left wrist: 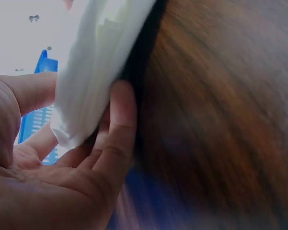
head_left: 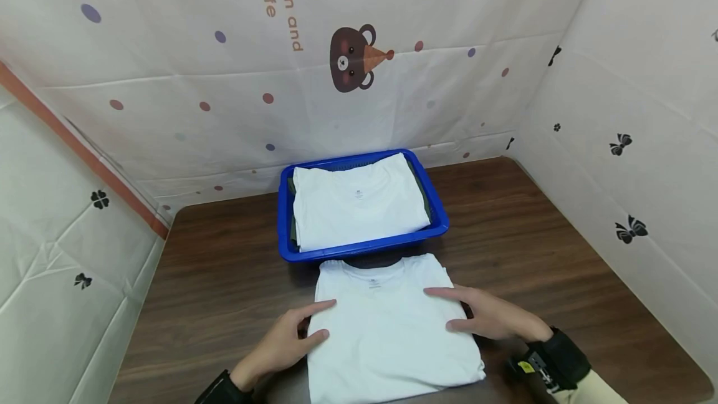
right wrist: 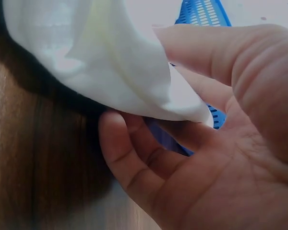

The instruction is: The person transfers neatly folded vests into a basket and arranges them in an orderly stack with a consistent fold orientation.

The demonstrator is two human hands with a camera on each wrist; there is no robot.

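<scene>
A folded white T-shirt (head_left: 387,341) lies in front of me, its collar toward the basket. My left hand (head_left: 283,338) grips its left side, with the thumb and index finger over the top. In the left wrist view, the other fingers (left wrist: 122,108) curl beneath the white cloth (left wrist: 84,81). On the opposite side my right hand (head_left: 493,313) holds the shirt the same way. The right wrist view has its fingertips (right wrist: 116,136) under the edge of the fabric (right wrist: 120,67), which is lifted off the table there.
Just beyond the shirt stands a blue plastic basket (head_left: 367,247). Another folded white T-shirt (head_left: 359,211) lies in it on top of dark cloth (head_left: 421,186). The brown wooden table (head_left: 224,267) meets printed fabric walls (head_left: 196,136) at the back and sides.
</scene>
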